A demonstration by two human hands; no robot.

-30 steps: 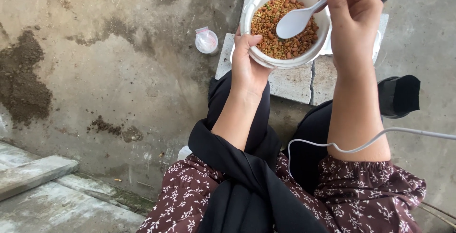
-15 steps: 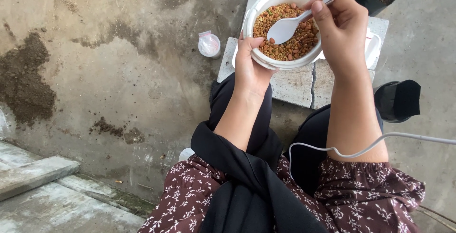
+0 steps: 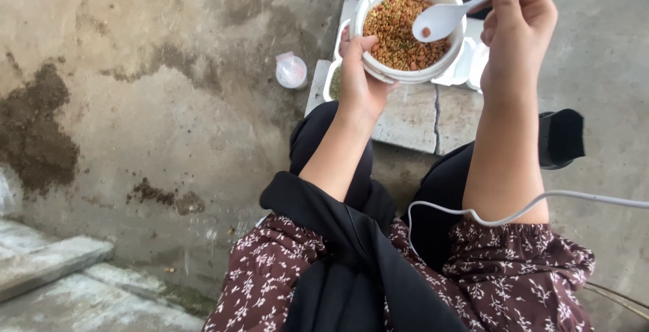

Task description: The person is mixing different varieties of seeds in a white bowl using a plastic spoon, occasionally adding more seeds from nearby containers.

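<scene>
My left hand [image 3: 358, 78] grips the near rim of a white bowl [image 3: 376, 68] filled with small brown and green pellets [image 3: 399, 31]. My right hand [image 3: 517, 24] holds a white plastic spoon [image 3: 443, 19] by its handle. The spoon's bowl hovers over the right side of the pellets with one pellet on it. Bowl and spoon are held above a grey stone slab [image 3: 412, 119] in front of my knees.
White foam trays [image 3: 473, 65] lie on the slab under the bowl. A small clear plastic cup [image 3: 291, 70] stands on the concrete floor to the left. Dark soil patches [image 3: 34, 136] mark the floor. A black pot [image 3: 561, 137] sits right; a white cable [image 3: 527, 205] crosses my right forearm.
The spoon lifted out of the pellets and moved right, now carrying one pellet. The bowl shifted slightly up and right in view.
</scene>
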